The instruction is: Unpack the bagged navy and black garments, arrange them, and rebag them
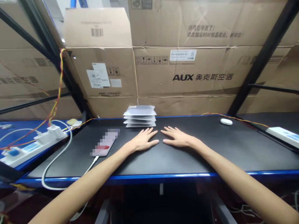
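My left hand (144,139) lies flat on the black tabletop (168,160), palm down with its fingers spread, and holds nothing. Just beyond its fingertips stands a stack of several white packets (140,116), their edges slightly uneven. My right hand (177,136) rests palm down a short way to the right, fingers apart and nothing in it. The two thumbs point at each other with a gap between them. Left of my left hand lies a phone (107,143), its screen blurred out, with a white cable (94,161) plugged into its near end.
A white power strip (32,149) with chargers sits at the left; another power strip (283,135) lies at the right. A small white case (226,121) is near the back right. Large cardboard (182,87) walls the back, between black metal posts (261,59).
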A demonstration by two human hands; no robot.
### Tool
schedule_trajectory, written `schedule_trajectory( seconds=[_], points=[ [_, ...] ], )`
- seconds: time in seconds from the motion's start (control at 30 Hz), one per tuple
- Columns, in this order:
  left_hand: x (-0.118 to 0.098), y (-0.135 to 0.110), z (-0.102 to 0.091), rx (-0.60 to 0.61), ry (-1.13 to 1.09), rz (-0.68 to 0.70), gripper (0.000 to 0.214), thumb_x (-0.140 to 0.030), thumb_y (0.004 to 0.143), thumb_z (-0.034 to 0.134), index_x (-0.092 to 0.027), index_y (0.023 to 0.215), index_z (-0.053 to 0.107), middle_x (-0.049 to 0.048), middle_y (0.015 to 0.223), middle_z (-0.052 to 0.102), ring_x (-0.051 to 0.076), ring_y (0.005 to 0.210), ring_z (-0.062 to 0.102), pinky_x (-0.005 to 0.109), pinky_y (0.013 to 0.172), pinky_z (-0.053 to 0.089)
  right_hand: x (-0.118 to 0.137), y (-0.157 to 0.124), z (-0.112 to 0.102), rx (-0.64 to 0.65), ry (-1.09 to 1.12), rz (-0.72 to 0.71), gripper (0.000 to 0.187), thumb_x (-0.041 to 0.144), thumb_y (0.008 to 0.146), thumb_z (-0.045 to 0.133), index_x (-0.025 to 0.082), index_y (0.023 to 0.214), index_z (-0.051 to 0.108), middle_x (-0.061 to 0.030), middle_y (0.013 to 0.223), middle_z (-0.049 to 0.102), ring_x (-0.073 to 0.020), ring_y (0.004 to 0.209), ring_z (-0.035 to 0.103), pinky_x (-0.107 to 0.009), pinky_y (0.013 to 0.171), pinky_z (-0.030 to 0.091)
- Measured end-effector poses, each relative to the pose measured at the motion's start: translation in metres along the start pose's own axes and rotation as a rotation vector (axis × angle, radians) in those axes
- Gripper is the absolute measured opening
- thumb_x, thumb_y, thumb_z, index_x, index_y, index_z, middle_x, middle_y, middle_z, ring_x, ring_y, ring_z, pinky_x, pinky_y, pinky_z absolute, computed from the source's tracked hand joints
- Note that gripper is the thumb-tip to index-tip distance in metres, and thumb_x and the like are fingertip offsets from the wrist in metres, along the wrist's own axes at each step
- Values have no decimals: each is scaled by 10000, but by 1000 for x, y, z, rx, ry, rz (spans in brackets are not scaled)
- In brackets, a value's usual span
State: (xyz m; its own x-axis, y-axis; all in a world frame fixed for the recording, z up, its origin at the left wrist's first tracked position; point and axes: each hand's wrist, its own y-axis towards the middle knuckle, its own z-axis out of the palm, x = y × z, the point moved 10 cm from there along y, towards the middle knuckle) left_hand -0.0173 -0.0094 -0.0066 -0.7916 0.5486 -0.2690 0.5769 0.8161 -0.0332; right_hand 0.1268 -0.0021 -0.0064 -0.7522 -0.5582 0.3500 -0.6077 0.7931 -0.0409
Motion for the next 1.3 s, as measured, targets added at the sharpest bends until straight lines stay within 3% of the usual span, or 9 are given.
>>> schedule_trajectory(
  seconds=[1.3],
  points=[
    [0,0,0,8,0,-10,800,-758,919,267,-283,1563,240,95,1641,103,307,1520,58,516,1220,78,1,0,1,5,6,5,860,807,866,339,294,1552,272,-48,1637,153,-298,1513,51,-519,1218,21]
  ],
)
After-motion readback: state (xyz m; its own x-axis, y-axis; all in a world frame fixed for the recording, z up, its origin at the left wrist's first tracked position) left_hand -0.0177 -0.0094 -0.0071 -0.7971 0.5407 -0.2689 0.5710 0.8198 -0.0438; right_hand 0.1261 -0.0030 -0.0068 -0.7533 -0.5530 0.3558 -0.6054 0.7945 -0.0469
